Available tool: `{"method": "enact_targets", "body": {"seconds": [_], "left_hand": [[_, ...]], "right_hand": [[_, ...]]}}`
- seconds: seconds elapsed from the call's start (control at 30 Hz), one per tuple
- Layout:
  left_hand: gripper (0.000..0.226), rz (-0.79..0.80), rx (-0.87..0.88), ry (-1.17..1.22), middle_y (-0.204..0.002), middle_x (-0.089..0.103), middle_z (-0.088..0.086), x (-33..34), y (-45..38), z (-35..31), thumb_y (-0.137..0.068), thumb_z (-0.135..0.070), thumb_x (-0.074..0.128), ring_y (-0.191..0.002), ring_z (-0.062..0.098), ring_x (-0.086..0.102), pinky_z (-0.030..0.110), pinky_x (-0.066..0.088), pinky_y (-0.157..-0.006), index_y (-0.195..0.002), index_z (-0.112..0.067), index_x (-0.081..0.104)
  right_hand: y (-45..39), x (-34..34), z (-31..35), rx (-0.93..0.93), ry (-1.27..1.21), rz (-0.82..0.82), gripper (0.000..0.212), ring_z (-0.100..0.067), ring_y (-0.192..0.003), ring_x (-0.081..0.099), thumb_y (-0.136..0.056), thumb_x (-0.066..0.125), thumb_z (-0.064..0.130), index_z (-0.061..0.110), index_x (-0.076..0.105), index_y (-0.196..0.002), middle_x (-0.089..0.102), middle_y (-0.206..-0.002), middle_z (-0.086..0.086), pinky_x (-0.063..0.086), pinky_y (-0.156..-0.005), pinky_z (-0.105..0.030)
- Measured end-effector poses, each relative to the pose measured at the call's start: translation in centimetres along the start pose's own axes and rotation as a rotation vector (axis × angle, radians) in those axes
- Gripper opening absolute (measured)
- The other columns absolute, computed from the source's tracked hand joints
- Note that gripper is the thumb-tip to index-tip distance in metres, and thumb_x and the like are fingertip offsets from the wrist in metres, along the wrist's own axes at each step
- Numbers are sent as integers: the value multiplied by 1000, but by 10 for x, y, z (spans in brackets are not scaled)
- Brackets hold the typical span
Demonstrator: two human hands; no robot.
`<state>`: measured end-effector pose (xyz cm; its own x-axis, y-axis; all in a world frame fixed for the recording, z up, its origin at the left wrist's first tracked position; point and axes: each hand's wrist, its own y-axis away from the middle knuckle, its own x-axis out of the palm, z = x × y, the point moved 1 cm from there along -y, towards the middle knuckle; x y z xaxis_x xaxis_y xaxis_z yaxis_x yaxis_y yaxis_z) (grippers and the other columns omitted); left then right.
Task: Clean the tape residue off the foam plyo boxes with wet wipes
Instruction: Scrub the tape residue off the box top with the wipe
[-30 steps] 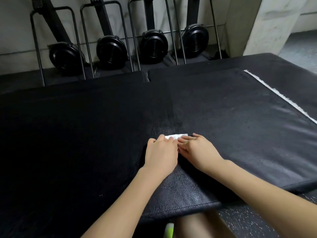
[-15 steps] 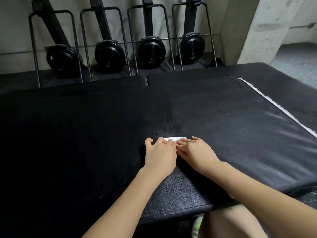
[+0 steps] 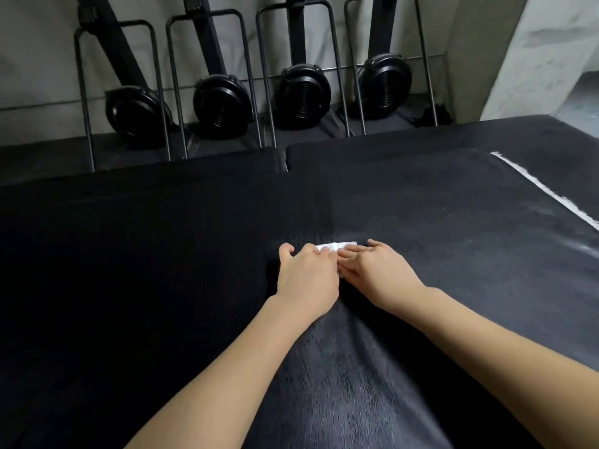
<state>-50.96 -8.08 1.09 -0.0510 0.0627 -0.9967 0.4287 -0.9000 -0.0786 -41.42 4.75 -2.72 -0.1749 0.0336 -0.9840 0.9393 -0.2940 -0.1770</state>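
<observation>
A black foam plyo box (image 3: 437,241) fills the middle and right of the view, its top glossy and damp-looking in front of me. A folded white wet wipe (image 3: 337,246) lies flat on it. My left hand (image 3: 306,280) and my right hand (image 3: 377,273) sit side by side, fingers pressed down on the wipe, which shows only past the fingertips. A white strip of tape residue (image 3: 547,192) runs diagonally along the box's right side. A second black box (image 3: 113,270) adjoins on the left.
Several black rowing machines (image 3: 223,105) stand upright in metal frames against the back wall. A concrete pillar (image 3: 531,50) rises at the far right. A gap (image 3: 285,157) separates two boxes at the back.
Both hands have pushed the wipe a little farther away from me across the box top. The camera has tilted down and moved closer, hiding the box's front edge.
</observation>
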Motion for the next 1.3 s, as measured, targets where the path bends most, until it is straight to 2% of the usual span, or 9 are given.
{"method": "enact_targets", "body": {"seconds": [0.1, 0.27, 0.53, 0.77, 0.93, 1.07, 1.13, 1.2, 1.3], "left_hand": [[27, 27, -38, -11, -80, 50, -10, -8, -35, 13, -99, -25, 37, -98, 14, 50, 42, 28, -97, -102, -24, 64], [33, 62, -112, 28, -82, 52, -10, -2, -87, 37, -99, -21, 37, -97, 15, 49, 39, 30, -94, -110, -27, 68], [34, 50, -136, 73, -96, 54, -9, 8, -159, 72, -103, -24, 35, -111, 15, 47, 41, 28, -104, -124, -31, 61], [34, 39, -188, 76, -87, 46, -12, 11, -215, 89, -101, -23, 32, -111, 17, 45, 43, 28, -102, -117, -28, 62], [34, 78, -212, 112, -85, 46, -10, 12, -246, 90, -97, -20, 33, -101, 17, 40, 44, 27, -97, -110, -32, 63], [38, 115, -227, 179, -80, 43, -10, 9, -263, 81, -94, -15, 35, -100, 18, 40, 41, 26, -90, -111, -33, 64], [39, 121, -218, 196, -79, 42, -10, 8, -263, 75, -94, -13, 35, -101, 19, 41, 39, 25, -87, -112, -34, 63], [39, 109, -181, 195, -85, 48, -10, 8, -256, 69, -95, -14, 36, -105, 21, 44, 40, 28, -88, -114, -32, 64], [33, 96, -121, 218, -103, 60, -4, 6, -232, 63, -99, -23, 40, -109, 24, 48, 43, 35, -94, -112, -31, 69]], "right_hand": [[-35, 6, -12, 3, -5, 22, 35, -12, -115, 61, -106, 36, 35, 26, 68, -117, 67, -116, 10, 30, -113, -36], [-97, 10, -28, -6, 3, 62, 44, -23, -99, 63, -101, 26, 32, 21, 69, -100, 68, -104, 5, 34, -101, -35], [-173, 23, -61, 32, -50, 36, 37, -21, -105, 63, -106, 38, 36, 23, 73, -112, 70, -115, 7, 25, -115, -34], [-234, 41, -95, 68, -97, 34, 40, -21, -114, 63, -102, 39, 43, 24, 74, -107, 73, -115, 3, 26, -114, -38], [-253, 34, -113, 124, -132, 22, 40, -26, -108, 64, -102, 41, 45, 20, 72, -97, 73, -113, 3, 29, -113, -39], [-253, 26, -125, 229, -186, -8, 37, -28, -108, 62, -101, 47, 44, 20, 74, -111, 71, -115, -4, 40, -96, -31], [-250, 26, -127, 244, -189, -10, 36, -29, -104, 60, -100, 49, 42, 17, 74, -103, 71, -110, -6, 38, -84, -28], [-242, 27, -130, 234, -226, -10, 35, -29, -100, 60, -98, 49, 43, 17, 72, -90, 73, -106, -4, 41, -85, -26], [-212, 21, -129, 179, -192, 37, 41, -32, -87, 58, -95, 47, 50, 20, 71, -81, 69, -84, 1, 47, -101, -45]]}}
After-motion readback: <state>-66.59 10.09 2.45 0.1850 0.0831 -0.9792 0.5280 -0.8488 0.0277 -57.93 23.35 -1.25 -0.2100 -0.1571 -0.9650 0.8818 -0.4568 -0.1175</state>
